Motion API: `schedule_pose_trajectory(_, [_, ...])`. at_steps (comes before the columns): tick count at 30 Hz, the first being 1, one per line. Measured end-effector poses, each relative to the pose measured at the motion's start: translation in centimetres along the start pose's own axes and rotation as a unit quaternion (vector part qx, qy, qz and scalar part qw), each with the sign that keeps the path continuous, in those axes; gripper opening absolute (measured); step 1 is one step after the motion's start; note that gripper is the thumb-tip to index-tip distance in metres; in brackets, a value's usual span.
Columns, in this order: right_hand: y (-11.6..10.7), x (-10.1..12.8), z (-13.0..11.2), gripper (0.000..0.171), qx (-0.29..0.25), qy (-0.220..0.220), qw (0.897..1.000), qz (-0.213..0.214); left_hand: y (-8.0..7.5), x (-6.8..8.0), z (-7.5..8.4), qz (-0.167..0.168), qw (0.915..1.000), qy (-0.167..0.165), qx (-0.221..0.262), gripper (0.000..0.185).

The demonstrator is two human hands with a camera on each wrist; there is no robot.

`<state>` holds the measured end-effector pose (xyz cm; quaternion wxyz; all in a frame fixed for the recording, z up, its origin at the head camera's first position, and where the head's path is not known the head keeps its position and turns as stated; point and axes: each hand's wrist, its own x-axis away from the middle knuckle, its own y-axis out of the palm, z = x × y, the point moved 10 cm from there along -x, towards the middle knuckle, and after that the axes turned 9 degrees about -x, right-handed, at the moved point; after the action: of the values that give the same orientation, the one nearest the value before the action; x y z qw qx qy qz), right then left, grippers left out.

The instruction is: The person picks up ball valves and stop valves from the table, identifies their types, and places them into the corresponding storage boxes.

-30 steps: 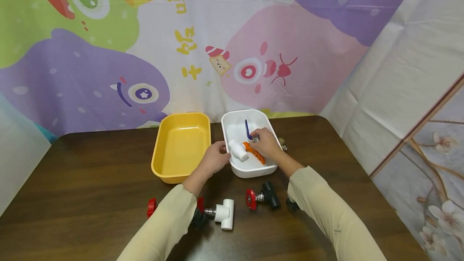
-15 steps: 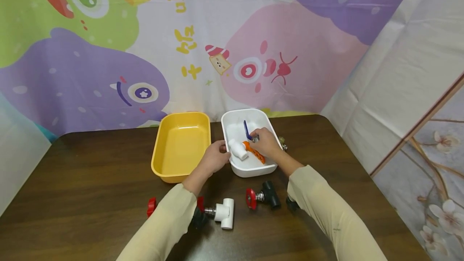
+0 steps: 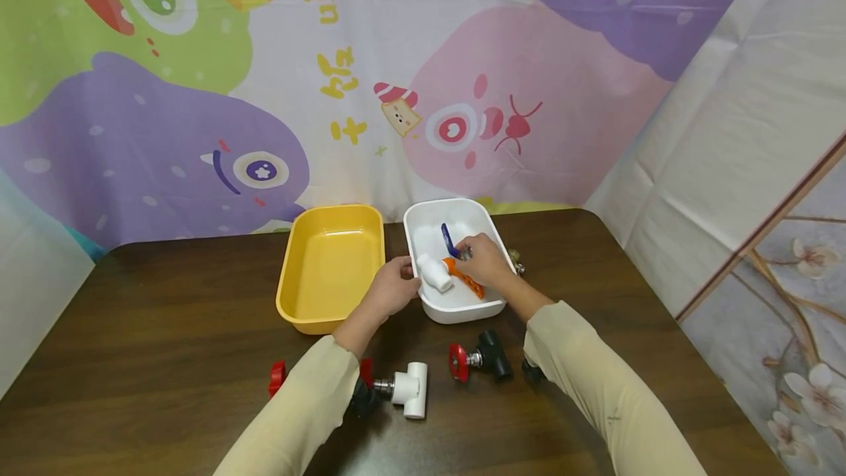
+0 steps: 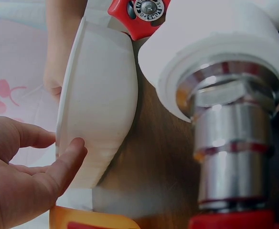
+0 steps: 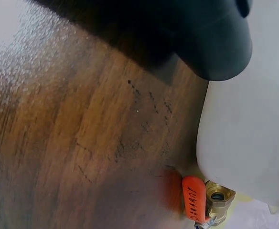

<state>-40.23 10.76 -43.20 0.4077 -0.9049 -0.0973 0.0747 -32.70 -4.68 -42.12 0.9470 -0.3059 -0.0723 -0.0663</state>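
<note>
In the head view my right hand (image 3: 485, 261) reaches into the white tub (image 3: 470, 310) and pinches a ball valve with a blue lever (image 3: 449, 239); the fingers hide most of its metal body. Under that hand lies an orange handle (image 3: 472, 285), beside a white pipe fitting (image 3: 434, 272). My left hand (image 3: 391, 286) is at the tub's left side, fingertips right at the rim. The left wrist view has the left thumb (image 4: 72, 155) lying over the tub's outer wall (image 4: 99, 86), with the fingers loosely extended.
A yellow tub (image 3: 286, 307) stands left of the white one. Nearer me lie a white tee valve (image 3: 410, 391), a black valve with a red wheel (image 3: 458, 363) and another red wheel (image 3: 277, 377). A brass valve (image 5: 219, 198) with an orange lever (image 5: 194, 198) sits beyond the white tub.
The blue lever's free end has swung slightly left and down while the right hand stays at the same spot. The left hand has not moved.
</note>
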Motion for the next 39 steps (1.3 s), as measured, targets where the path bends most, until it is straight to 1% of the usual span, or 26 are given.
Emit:
schedule_pose_trajectory(9, [-0.16, 0.4, -0.16, 0.033, 0.003, 0.006, 1.0, -0.007, 0.21, 0.06, 0.02, -0.005, 1.0, -0.002, 0.0, 0.049])
schedule_pose_trajectory(19, [0.12, 0.42, 0.0, 0.03, -0.003, 0.005, 1.0, -0.013, 0.19, 0.22, 0.08, -0.001, 1.0, 0.003, 0.009, 0.047])
schedule_pose_trajectory(30, [0.18, 0.39, -0.18, 0.027, 0.02, 0.002, 1.0, -0.024, 0.22, 0.01, -0.08, -0.007, 0.9999, 0.002, 0.007, 0.048])
schedule_pose_trajectory(39, [0.36, 0.34, -0.23, 0.028, 0.033, 0.0, 0.999, -0.037, 0.17, -0.07, -0.21, -0.005, 1.0, -0.001, 0.004, 0.048])
